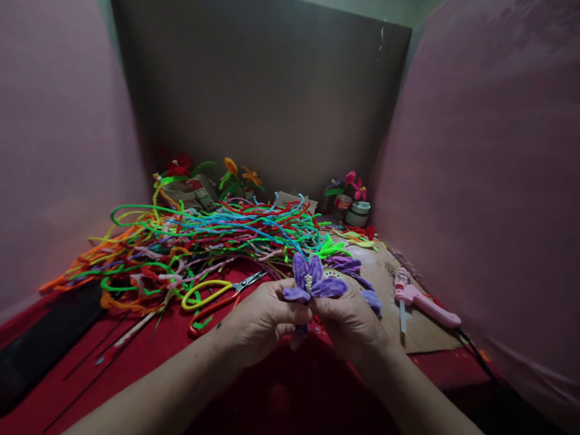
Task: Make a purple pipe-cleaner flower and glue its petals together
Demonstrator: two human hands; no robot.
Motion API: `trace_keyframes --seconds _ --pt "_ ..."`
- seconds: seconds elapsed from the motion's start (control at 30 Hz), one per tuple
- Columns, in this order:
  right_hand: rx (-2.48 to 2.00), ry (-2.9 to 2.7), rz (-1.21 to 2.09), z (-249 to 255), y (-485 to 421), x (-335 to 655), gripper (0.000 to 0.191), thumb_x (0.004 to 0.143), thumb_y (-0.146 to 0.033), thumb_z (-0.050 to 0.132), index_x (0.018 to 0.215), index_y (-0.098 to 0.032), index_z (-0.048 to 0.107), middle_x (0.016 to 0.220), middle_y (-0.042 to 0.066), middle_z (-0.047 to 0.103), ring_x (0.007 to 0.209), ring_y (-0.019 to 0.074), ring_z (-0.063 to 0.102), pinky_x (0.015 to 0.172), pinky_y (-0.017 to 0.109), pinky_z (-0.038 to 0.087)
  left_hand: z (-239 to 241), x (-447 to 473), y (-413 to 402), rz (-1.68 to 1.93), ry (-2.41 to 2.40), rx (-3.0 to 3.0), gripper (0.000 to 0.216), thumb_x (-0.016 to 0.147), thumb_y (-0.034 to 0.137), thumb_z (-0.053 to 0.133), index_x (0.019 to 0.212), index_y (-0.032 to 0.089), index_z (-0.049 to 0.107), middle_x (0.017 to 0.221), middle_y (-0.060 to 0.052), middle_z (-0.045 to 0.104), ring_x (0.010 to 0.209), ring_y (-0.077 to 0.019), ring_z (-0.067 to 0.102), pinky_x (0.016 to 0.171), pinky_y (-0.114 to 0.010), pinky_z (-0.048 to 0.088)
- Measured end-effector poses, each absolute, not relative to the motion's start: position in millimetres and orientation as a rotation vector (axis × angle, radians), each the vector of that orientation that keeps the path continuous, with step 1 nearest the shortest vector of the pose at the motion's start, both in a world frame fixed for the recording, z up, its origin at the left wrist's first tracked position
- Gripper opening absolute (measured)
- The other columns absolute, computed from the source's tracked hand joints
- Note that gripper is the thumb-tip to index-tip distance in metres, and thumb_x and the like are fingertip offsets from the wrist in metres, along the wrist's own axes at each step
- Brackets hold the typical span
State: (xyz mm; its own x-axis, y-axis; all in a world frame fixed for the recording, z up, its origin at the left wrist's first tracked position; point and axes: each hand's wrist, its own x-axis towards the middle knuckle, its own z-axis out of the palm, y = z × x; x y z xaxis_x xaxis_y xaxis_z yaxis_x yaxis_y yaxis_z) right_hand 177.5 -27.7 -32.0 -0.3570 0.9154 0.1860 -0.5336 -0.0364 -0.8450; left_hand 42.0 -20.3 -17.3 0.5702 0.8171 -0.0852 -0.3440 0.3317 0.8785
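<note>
A purple pipe-cleaner flower with a pale beaded-looking centre is held up between my two hands. My left hand pinches it from the left, low on the petals, with fingers closed. On the other side my right hand grips the lower right petal between thumb and fingers. The flower's underside is mostly hidden by my fingers. Just behind it lie loose purple petals and a bluish-purple petal. Scissors with a yellow and a red handle rest left of my left hand, blades apart.
A big heap of coloured pipe cleaners spreads across the back left. A pink glue gun lies on a board at the right, its cord trailing off. Finished-looking flowers and a small jar stand by the back wall.
</note>
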Motion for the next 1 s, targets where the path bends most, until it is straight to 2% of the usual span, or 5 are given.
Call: trace_keyframes --seconds 0.23,0.43,0.77,0.87,1.0 --pt "-0.609 -1.145 1.584 -31 -28 185 0.009 0.059 -0.02 0.072 0.064 -0.016 0.065 0.066 0.0 0.061 0.06 0.0128 0.056 0.061 0.028 0.047 -14 40 -22 0.754 0.588 0.949 0.027 0.051 0.012 0.069 0.077 0.013 0.064 0.057 0.003 0.052 0.041 -0.0063 0.042 0.037 -0.019 0.036" --pt "-0.571 -1.142 1.72 -26 -28 184 0.008 0.061 -0.019 0.067 0.062 -0.012 0.064 0.053 0.0 0.057 0.043 0.0091 0.05 0.044 0.022 0.037 -21 35 -22 0.815 0.565 1.016 0.015 0.058 0.016 0.069 0.073 0.012 0.067 0.065 -0.003 0.062 0.06 -0.013 0.057 0.058 -0.023 0.045" --pt "-0.561 -1.195 1.677 -23 -29 179 0.018 0.069 -0.028 0.063 0.081 -0.015 0.068 0.063 0.0 0.059 0.054 0.0105 0.053 0.057 0.025 0.043 -18 33 -11 0.865 0.659 0.954 0.023 0.047 0.025 0.081 0.058 0.011 0.066 0.048 -0.001 0.059 0.045 -0.0115 0.055 0.046 -0.019 0.042" --pt "-0.979 -1.416 1.352 -17 -13 209 0.027 0.071 -0.025 0.062 0.097 -0.017 0.065 0.082 0.003 0.065 0.071 0.0129 0.058 0.067 0.025 0.043 -18 31 -8 0.939 0.657 0.905 0.024 0.049 0.028 0.081 0.062 0.013 0.067 0.048 0.0 0.058 0.047 -0.0094 0.054 0.051 -0.018 0.044" --pt "-1.804 -2.0 0.253 -9 18 266 0.019 0.078 -0.02 0.051 0.083 -0.016 0.069 0.083 0.007 0.067 0.077 0.0159 0.058 0.066 0.025 0.04 -20 29 -6 1.005 0.632 0.884 0.02 0.056 0.027 0.077 0.061 0.015 0.063 0.047 0.002 0.055 0.048 -0.009 0.054 0.054 -0.019 0.045"
